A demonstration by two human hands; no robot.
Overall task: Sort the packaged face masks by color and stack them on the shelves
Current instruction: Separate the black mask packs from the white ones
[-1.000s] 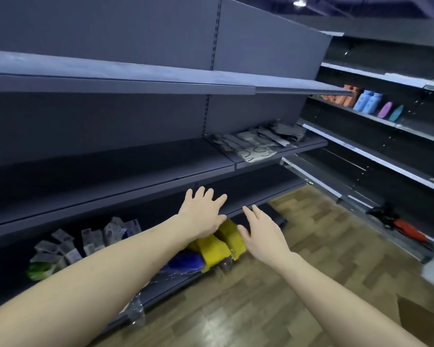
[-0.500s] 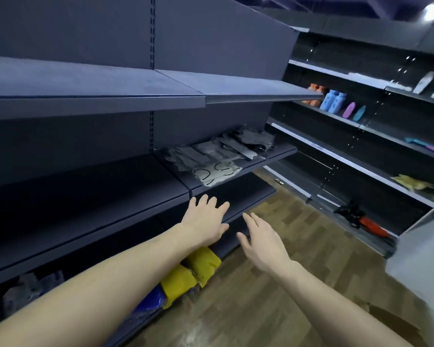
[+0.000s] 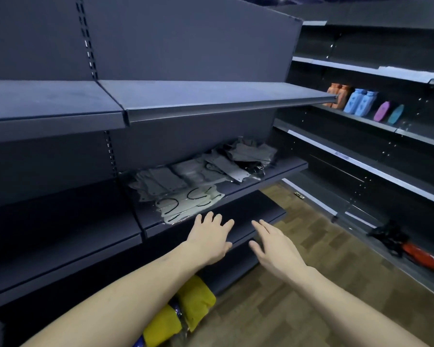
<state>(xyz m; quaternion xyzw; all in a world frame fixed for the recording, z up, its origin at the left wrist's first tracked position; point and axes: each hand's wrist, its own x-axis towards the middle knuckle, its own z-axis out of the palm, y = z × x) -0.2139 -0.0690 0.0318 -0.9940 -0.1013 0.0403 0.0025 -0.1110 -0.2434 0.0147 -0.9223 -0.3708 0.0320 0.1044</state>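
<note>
My left grip [image 3: 208, 240] and right grip [image 3: 277, 249], both spread and holding nothing, reach toward the front edge of the middle shelf [image 3: 281, 172]. Compared with a second ago, my view has risen and swung right: the yellow packs [image 3: 196, 300] on the bottom shelf, then directly under my hands, now lie low beneath my left forearm, and the packaged grey masks [image 3: 203, 171] are nearer and central. They lie loosely overlapped on the middle shelf, the nearest pale pack [image 3: 188, 204] just beyond my left fingertips [image 3: 212, 217], not yet touched. I judge the work is turning from the yellow group to the grey one, which remains unstacked. Coloured bottles [image 3: 358, 101] stand on the far unit.
</note>
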